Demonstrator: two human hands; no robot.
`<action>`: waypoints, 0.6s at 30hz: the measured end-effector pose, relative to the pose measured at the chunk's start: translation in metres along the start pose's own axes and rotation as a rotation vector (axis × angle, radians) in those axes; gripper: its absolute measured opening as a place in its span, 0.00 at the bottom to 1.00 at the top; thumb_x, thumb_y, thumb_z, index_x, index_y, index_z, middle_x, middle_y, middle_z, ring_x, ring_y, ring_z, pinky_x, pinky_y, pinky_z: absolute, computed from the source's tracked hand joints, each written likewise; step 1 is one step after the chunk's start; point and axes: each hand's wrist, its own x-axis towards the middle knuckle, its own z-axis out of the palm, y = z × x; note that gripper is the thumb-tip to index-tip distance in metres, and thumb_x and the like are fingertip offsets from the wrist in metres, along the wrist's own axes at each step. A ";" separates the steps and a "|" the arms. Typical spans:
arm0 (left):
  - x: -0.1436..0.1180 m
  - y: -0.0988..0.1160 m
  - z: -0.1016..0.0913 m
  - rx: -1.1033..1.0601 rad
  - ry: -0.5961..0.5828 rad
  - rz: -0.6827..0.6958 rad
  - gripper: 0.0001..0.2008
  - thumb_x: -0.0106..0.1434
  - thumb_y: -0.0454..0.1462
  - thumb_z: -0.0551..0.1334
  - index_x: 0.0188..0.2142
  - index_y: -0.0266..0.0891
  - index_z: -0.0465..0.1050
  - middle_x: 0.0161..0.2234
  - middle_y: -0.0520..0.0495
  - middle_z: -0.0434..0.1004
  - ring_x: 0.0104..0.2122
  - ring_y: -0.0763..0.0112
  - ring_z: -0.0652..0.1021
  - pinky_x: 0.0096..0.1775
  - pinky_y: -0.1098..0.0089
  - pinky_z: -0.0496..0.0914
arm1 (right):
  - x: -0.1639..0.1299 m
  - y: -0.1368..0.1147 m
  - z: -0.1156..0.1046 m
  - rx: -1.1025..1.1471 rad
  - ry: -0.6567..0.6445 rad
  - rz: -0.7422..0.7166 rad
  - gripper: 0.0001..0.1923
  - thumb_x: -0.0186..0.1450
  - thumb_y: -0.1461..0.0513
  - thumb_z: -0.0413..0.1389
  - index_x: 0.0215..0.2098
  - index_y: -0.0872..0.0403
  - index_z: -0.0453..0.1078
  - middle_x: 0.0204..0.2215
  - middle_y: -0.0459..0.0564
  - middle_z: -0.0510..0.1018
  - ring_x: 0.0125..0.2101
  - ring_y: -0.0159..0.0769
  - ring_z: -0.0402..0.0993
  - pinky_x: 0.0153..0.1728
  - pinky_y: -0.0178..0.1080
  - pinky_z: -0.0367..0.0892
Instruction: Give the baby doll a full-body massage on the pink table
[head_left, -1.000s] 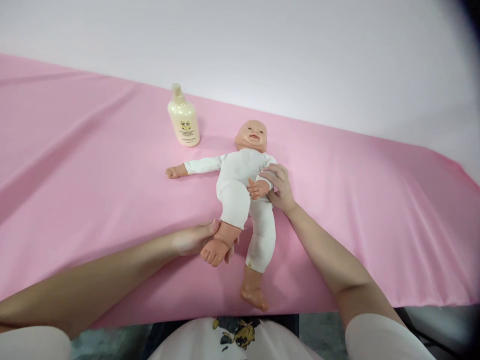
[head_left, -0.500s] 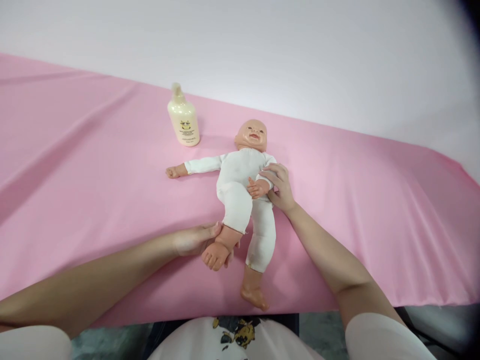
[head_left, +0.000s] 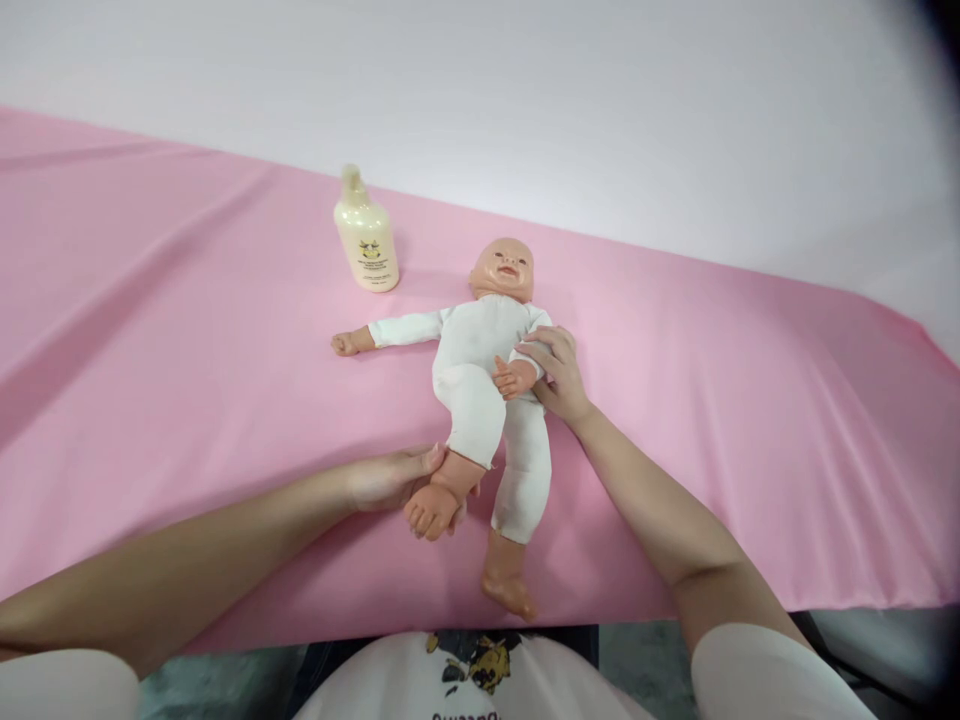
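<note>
On pink cloth (head_left: 225, 330), left hand (head_left: 390, 478) fingers around doll (head_left: 487, 370) ankle.

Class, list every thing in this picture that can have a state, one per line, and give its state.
Doll: lying on its back, one arm stretched out sideways, one leg raised.
Left hand: closed round the doll's raised ankle.
Right hand: resting on the doll's other arm, fingers curled over it.
Lotion bottle: upright, untouched, pump top on.
Pink cloth: spread out, loosely creased.
</note>
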 end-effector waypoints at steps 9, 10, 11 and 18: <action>-0.002 -0.009 -0.002 -0.198 -0.230 0.026 0.38 0.62 0.64 0.56 0.53 0.34 0.71 0.36 0.43 0.80 0.34 0.62 0.80 0.39 0.66 0.73 | 0.000 -0.003 0.003 0.301 0.147 0.231 0.17 0.69 0.56 0.53 0.55 0.45 0.69 0.51 0.52 0.75 0.56 0.46 0.69 0.61 0.56 0.61; -0.003 -0.007 -0.002 -0.151 -0.303 -0.001 0.36 0.63 0.62 0.58 0.53 0.34 0.72 0.37 0.42 0.81 0.35 0.61 0.81 0.39 0.65 0.74 | 0.000 -0.002 0.004 0.362 0.199 0.308 0.18 0.69 0.55 0.53 0.56 0.45 0.68 0.53 0.52 0.74 0.57 0.45 0.69 0.62 0.55 0.61; -0.005 -0.004 -0.003 -0.099 -0.375 -0.039 0.33 0.63 0.60 0.60 0.53 0.35 0.73 0.38 0.42 0.81 0.37 0.60 0.81 0.40 0.65 0.74 | -0.001 0.000 0.006 0.418 0.254 0.398 0.19 0.69 0.54 0.53 0.58 0.45 0.66 0.55 0.52 0.73 0.59 0.44 0.68 0.63 0.54 0.61; -0.003 0.014 0.002 -0.107 -0.684 -0.178 0.34 0.48 0.47 0.77 0.53 0.41 0.75 0.37 0.46 0.82 0.39 0.54 0.83 0.36 0.64 0.77 | -0.009 0.024 0.021 0.584 0.566 0.783 0.20 0.68 0.56 0.51 0.57 0.49 0.63 0.53 0.50 0.72 0.54 0.38 0.71 0.62 0.49 0.64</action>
